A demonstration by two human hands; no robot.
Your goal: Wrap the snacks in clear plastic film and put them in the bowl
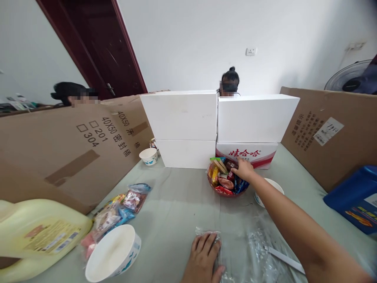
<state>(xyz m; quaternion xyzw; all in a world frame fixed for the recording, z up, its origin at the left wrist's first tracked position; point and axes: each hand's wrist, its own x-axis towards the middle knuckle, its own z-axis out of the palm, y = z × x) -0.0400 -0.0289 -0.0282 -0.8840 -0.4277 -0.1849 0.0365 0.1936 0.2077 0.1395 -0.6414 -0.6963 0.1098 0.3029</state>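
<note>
My left hand (204, 255) lies flat at the near edge of the table, fingers stretched out over a clear plastic bag (221, 259). My right hand (244, 169) reaches to the right rim of a reddish bowl (211, 185) filled with wrapped snacks (226, 183). Its thumb and forefinger are apart beside a dark red packet (231, 164); nothing is seen lifted. Behind my right forearm a white bowl (272, 184) is partly hidden. More clear plastic (259, 247) and a thin white strip (284, 259) lie right of my left hand.
White boxes (185, 118) stand stacked behind the snack bowl. Cardboard panels wall off the left (73, 149) and right (332, 129). At left are a yellowish jug (44, 232), a paper bowl (113, 253) and bagged snacks (118, 210); a blue bottle (356, 200) lies right. Two people sit beyond.
</note>
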